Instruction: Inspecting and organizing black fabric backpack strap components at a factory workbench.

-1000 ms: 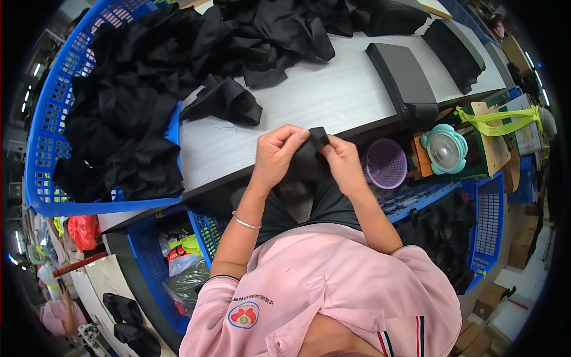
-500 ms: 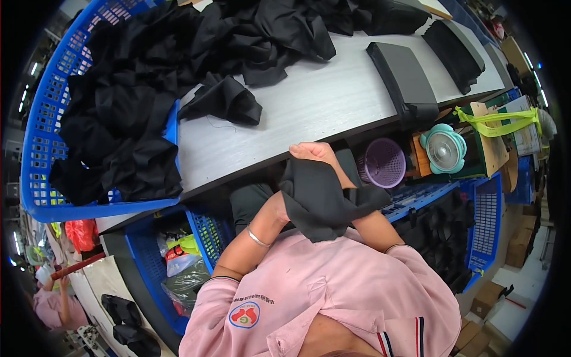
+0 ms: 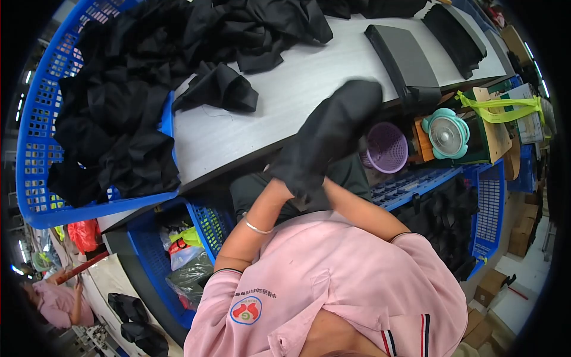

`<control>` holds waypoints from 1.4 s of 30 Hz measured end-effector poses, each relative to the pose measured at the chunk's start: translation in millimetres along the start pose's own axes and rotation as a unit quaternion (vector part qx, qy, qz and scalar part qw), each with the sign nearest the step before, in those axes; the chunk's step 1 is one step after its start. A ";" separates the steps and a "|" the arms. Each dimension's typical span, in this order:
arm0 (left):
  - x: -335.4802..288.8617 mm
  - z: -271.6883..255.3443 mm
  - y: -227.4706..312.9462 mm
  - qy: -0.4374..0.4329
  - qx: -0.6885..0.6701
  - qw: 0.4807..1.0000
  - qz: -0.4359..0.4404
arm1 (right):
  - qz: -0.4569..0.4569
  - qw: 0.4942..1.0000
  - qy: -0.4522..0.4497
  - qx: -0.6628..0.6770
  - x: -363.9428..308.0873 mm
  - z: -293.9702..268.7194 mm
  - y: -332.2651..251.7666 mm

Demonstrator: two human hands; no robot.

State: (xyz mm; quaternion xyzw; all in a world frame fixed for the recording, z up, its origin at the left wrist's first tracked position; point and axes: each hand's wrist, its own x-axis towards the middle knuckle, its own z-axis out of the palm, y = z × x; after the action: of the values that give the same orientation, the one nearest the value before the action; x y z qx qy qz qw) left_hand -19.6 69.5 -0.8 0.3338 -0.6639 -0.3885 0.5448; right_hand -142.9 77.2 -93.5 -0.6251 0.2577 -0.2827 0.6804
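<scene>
The black cloth (image 3: 336, 128), draped over the right forearm (image 3: 366, 208) half a second ago, is stretching toward one o'clock, its far end blurring over the table (image 3: 285, 101). It is hiding the right hand and most of the left hand (image 3: 278, 182), both bare a second ago.

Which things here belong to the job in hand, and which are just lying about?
Likely part of the job:
lifted black cloth
heaped black cloth
blue basket holding part of the heap
white table
two black-and-grey stacks, perhaps

Seemingly just lying about:
purple basket
red bag
yellow-green strap
cardboard box
</scene>
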 end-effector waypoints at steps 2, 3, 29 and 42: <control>22.8 27.7 2.1 0.089 -0.455 0.864 -0.198 | 0.081 0.993 -0.066 0.056 -10.3 20.9 -0.5; 36.4 32.6 -2.3 0.083 -0.492 0.855 -0.138 | 0.112 0.985 -0.107 0.078 -15.7 33.1 -0.4; -25.2 0.8 -57.8 0.173 -0.234 0.931 -0.221 | -0.002 0.967 0.160 0.198 9.5 -56.3 -117.2; -41.6 -41.9 -35.2 0.159 -0.910 -0.377 -0.061 | -0.177 0.870 0.202 -0.413 3.8 -29.2 -104.4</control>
State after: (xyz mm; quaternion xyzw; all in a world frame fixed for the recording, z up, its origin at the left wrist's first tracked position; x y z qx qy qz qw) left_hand 29.9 82.4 -46.7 0.5197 -0.7109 0.4380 -0.1809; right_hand -167.3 47.7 8.0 -0.8137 0.3677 -0.3860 0.2315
